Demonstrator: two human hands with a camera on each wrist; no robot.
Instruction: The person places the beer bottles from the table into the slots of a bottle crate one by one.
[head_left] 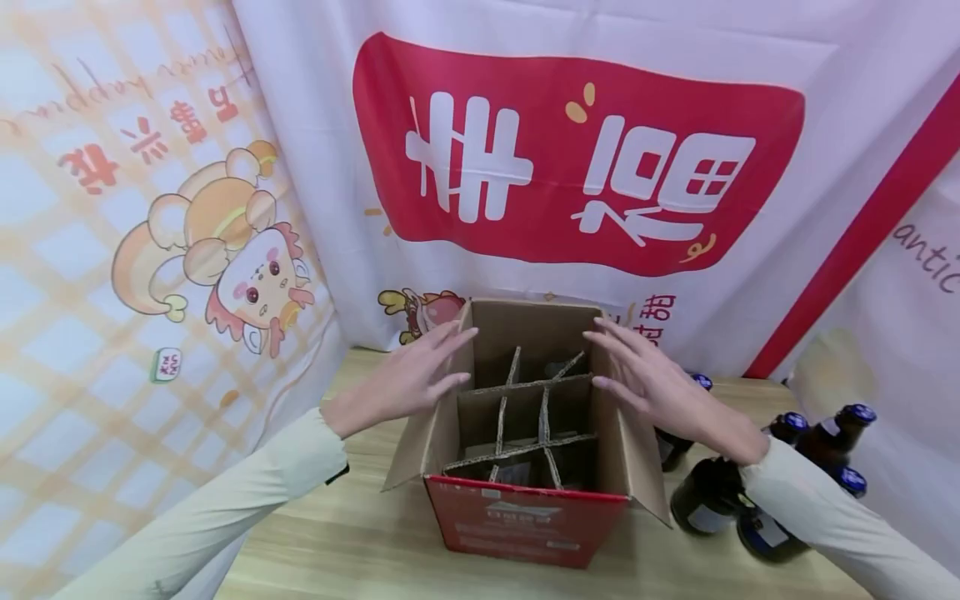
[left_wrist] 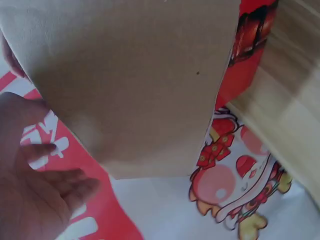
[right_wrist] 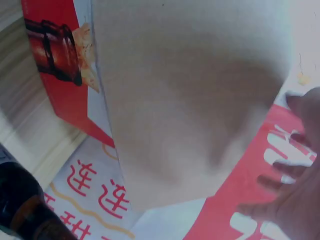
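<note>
A red cardboard carton point(head_left: 525, 525) stands on the wooden table with its top flaps spread out. Crossed cardboard dividers point(head_left: 498, 421) split its inside into compartments. My left hand point(head_left: 405, 375) is over the left rim, fingers extended toward the inside. Across from it, my right hand point(head_left: 652, 379) reaches over the right rim with fingers spread. In the left wrist view the left side flap point(left_wrist: 140, 90) hangs outward next to the fingers. The right side flap point(right_wrist: 190, 110) fills much of the right wrist view. Neither hand grips anything.
Several dark glass bottles with blue caps point(head_left: 855, 414) stand on the table point(head_left: 337, 533) to the right, partly under my right forearm. One bottle point(right_wrist: 25, 200) shows close by in the right wrist view. Printed cloth point(head_left: 300, 50) hangs behind the carton and on the left.
</note>
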